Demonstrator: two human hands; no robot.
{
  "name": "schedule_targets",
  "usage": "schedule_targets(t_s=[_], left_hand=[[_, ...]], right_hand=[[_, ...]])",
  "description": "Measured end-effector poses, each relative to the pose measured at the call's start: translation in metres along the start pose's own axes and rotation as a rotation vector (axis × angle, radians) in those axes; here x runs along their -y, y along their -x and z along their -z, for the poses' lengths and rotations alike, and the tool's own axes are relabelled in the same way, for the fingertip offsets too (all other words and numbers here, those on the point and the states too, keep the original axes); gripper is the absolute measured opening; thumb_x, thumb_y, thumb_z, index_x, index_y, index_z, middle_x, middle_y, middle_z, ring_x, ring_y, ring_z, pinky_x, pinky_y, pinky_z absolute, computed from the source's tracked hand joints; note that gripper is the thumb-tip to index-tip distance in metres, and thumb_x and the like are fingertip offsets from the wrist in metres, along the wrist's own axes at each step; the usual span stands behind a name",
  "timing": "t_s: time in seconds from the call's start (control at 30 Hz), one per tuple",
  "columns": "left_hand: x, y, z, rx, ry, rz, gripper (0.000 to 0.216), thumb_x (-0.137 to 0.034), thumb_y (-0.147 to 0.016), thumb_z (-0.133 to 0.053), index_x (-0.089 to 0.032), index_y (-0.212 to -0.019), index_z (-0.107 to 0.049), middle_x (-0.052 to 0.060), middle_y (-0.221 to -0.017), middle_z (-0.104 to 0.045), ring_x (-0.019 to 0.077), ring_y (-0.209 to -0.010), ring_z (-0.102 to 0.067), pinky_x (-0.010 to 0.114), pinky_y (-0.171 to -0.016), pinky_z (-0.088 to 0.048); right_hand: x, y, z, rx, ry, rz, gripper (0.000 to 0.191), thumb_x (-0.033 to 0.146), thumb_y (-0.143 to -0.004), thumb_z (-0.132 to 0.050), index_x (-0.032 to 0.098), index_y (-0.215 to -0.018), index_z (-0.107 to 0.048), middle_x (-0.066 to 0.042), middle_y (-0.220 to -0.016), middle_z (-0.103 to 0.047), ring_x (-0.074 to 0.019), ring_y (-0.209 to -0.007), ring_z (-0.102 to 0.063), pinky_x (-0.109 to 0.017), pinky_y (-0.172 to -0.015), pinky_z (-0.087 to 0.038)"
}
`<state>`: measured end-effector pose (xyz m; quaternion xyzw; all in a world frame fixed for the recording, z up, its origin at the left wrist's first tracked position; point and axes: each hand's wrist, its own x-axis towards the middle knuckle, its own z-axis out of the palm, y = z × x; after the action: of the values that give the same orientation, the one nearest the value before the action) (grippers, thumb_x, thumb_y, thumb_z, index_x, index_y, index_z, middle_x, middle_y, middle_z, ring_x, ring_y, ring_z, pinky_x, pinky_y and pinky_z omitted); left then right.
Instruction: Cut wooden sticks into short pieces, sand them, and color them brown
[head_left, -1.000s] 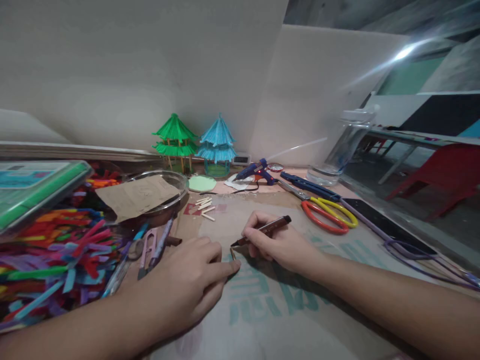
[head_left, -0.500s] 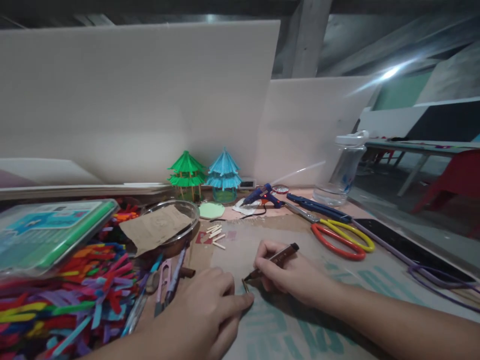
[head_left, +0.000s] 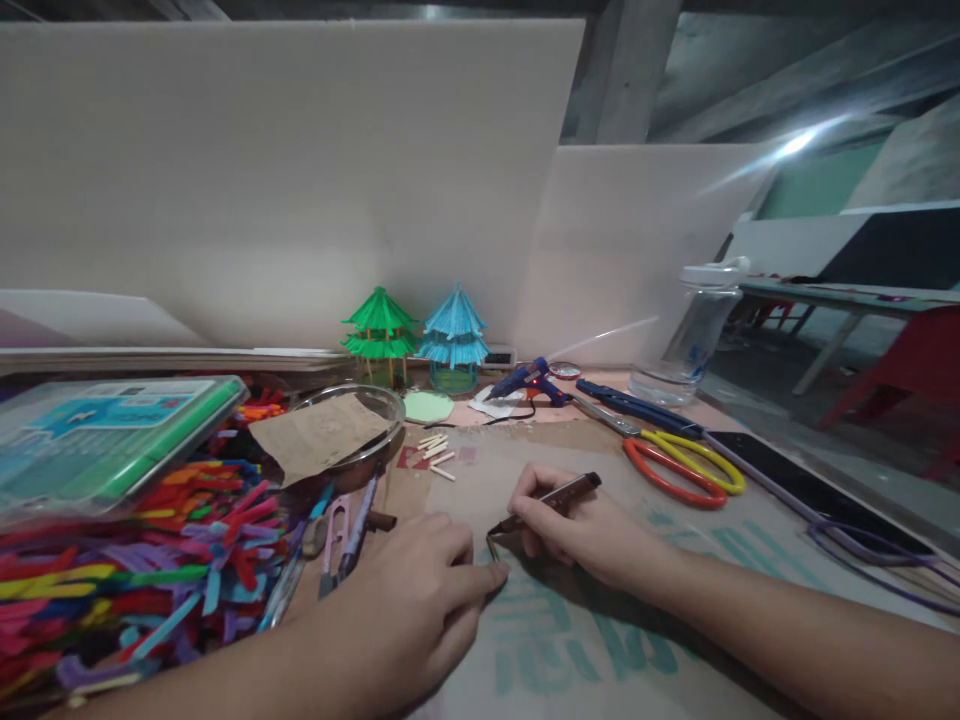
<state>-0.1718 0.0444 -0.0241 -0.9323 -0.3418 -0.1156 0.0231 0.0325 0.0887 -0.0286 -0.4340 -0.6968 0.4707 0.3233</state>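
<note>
My right hand [head_left: 559, 515] is closed round a brown marker [head_left: 568, 491], its tip lowered to the left. The tip meets a short thin stick [head_left: 491, 546], dark along its length. My left hand [head_left: 435, 595] grips the stick's near end at the tip of the index finger; the thumb's hold is partly hidden. Both hands rest over a brown paper sheet [head_left: 577, 600] with green lettering. Farther back lie several pale short sticks [head_left: 439, 455]. A brown marker cap [head_left: 381, 520] lies left of my left hand.
Colourful pipe cleaners [head_left: 150, 590] and a plastic case [head_left: 120, 440] fill the left. A green pagoda model [head_left: 379, 325] and a blue pagoda model [head_left: 454, 330] stand behind. A glue gun [head_left: 531, 380], scissors [head_left: 679, 470], a phone [head_left: 810, 490] and a bottle [head_left: 690, 340] are at right.
The view has shifted slightly, so the scene sits a little higher and farther right. Both hands keep nearly the same pose, with the marker tip still at the stick.
</note>
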Motion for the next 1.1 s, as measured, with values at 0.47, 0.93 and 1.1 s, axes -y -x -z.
schedule_targets(t_s=[0.47,0.93,1.1], left_hand=[[0.0038,0.0002,-0.0044,-0.064,0.004,-0.041,0.031,-0.011,-0.087,-0.049,-0.024,-0.109,-0.067,0.004,-0.079,-0.056,0.019,-0.071,-0.052,0.03,-0.06,-0.034],[0.0044,-0.004,-0.0035,-0.05,0.145,0.145,0.029,-0.017,-0.09,-0.047,-0.021,-0.116,-0.06,0.007,-0.094,-0.058,0.0242,-0.09,-0.055,0.038,-0.078,-0.045],[0.0067,-0.0056,-0.0045,-0.012,0.188,0.144,0.036,-0.017,-0.089,-0.048,-0.027,-0.121,-0.061,0.006,-0.096,-0.054,0.0237,-0.093,-0.052,0.039,-0.081,-0.044]], right_hand=[[0.0029,0.0013,0.0026,0.028,-0.028,-0.034,0.015,0.03,-0.082,-0.052,0.02,-0.071,-0.048,0.006,-0.05,-0.054,-0.0063,-0.041,-0.037,-0.018,-0.04,-0.026],[0.0088,0.0045,0.0038,0.03,-0.006,-0.055,0.015,0.027,-0.082,-0.052,0.021,-0.069,-0.047,0.005,-0.05,-0.055,-0.0072,-0.042,-0.04,-0.018,-0.042,-0.029],[0.0083,0.0046,0.0044,0.026,-0.024,-0.062,0.014,0.029,-0.08,-0.053,0.02,-0.07,-0.047,0.006,-0.048,-0.053,-0.007,-0.042,-0.04,-0.017,-0.04,-0.029]])
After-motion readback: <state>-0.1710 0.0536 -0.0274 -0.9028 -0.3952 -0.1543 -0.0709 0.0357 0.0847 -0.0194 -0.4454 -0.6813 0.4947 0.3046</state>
